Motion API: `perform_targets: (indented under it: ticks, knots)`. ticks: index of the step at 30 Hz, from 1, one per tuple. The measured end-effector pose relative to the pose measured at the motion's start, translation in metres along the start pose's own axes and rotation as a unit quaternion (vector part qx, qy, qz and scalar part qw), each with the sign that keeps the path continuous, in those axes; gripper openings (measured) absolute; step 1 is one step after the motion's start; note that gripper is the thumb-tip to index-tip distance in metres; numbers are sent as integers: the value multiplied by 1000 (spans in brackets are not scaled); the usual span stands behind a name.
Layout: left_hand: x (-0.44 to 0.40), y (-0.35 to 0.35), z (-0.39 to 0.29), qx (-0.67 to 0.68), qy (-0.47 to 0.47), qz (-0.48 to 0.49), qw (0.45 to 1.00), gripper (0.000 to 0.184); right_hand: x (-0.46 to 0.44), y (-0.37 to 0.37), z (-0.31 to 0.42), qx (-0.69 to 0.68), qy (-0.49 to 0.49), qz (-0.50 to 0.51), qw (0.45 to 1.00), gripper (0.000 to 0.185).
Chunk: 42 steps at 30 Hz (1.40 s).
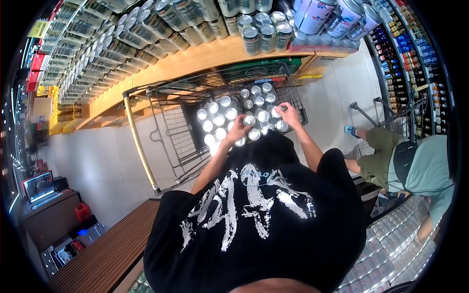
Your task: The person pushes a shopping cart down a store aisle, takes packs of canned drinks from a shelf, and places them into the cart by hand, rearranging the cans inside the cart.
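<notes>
Packs of drink cans with silvery lids stand in a metal shopping cart (166, 124) in front of me. My left hand (237, 130) grips the left side of the nearer right-hand pack of cans (264, 116), its fingers by a can lid. On the opposite side of that pack, my right hand (289, 116) holds the edge with fingers curled over the lids. Another pack of cans (218, 119) sits just left of my left hand. Further cans (256, 91) lie behind the held pack. The undersides of the packs are hidden.
A wooden display ledge (195, 56) stacked with can packs (132, 41) runs behind the cart. The cart's yellow handle (137, 141) is on the left. At right, a person in a light green shirt (430, 163) bends near stacked cans (386, 239); bottle shelves (415, 63) stand beyond.
</notes>
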State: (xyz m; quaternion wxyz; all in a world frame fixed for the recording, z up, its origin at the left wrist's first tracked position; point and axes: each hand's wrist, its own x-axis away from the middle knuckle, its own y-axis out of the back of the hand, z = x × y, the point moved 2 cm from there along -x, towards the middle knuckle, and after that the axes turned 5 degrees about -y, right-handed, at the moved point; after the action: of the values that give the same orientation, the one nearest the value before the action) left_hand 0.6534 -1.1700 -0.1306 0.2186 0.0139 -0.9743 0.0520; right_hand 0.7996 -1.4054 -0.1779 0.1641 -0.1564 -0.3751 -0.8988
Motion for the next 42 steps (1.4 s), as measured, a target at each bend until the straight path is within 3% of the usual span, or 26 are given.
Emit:
perform_targets:
  ticks: [3,6,9,13,15,17,19,24,25,27,29,36,39,42]
  knots:
    - [-5,-1,12,4,77,19,997,62,-4,-2,0,-4,39,-52,998,53]
    - [-18,-7,28,17,70,13,997,71,-2,2,4,-29,-25,-12,999,53]
    - [-42,-7,71,-43,-2,-37,998,77,2,5,7,-41,-36,-1,998,55]
    - [-35,-13,52,-104,33,-21,994,83,7,16,6,-10,-40,47,998,58]
    - [-42,-9,68,-64,25,-10,998,83,13,13,5,-59,-61,95,992,66]
    - [-31,-13,43,-156,6,-22,987,80,6,-18,-17,-269,-13,105,957,88]
    - [-29,-13,43,-82,6,-5,997,77,21,-6,3,-108,2,48,993,93]
    - [-2,-9,20,50,-40,-63,996,61,38,7,17,-132,44,45,989,100]
    - [14,-16,-22,99,-36,-101,989,57,46,15,30,-153,47,39,986,100]
    - [20,-5,-39,95,-26,-96,991,51,57,37,65,-186,68,31,980,101]
    - [23,10,-47,38,-133,-101,985,39,65,54,98,-211,101,32,972,100]
    - [24,54,-129,-16,-273,-183,944,35,41,68,203,-250,234,14,940,94]
    - [13,84,-160,-40,-264,-223,937,34,16,69,247,-222,252,16,942,98]
    - [-3,107,-181,28,-281,-229,932,32,-24,40,270,-215,285,-15,934,103]
